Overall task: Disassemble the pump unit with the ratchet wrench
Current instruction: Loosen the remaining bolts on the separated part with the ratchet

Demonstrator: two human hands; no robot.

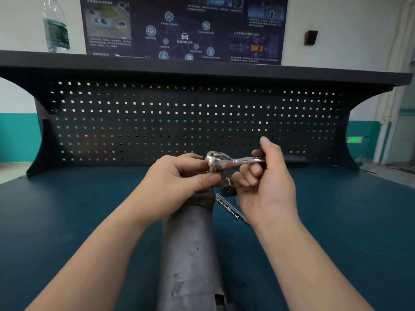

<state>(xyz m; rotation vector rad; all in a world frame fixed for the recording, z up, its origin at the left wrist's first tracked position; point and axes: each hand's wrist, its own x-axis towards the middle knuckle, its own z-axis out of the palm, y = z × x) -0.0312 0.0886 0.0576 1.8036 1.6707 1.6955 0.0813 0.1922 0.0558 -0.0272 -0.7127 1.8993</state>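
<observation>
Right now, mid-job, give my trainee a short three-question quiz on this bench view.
1. True or false: the ratchet wrench lies flat on the blue bench top.
2. Which of the hands grips the wrench handle? A) left hand B) right hand
3. Fill in: a water bottle stands on the ____ above the pegboard.

Key: 1 false, both hands hold it above the grey pump unit. 2 B; the left hand's fingers pinch at the wrench head. 3 shelf.
</observation>
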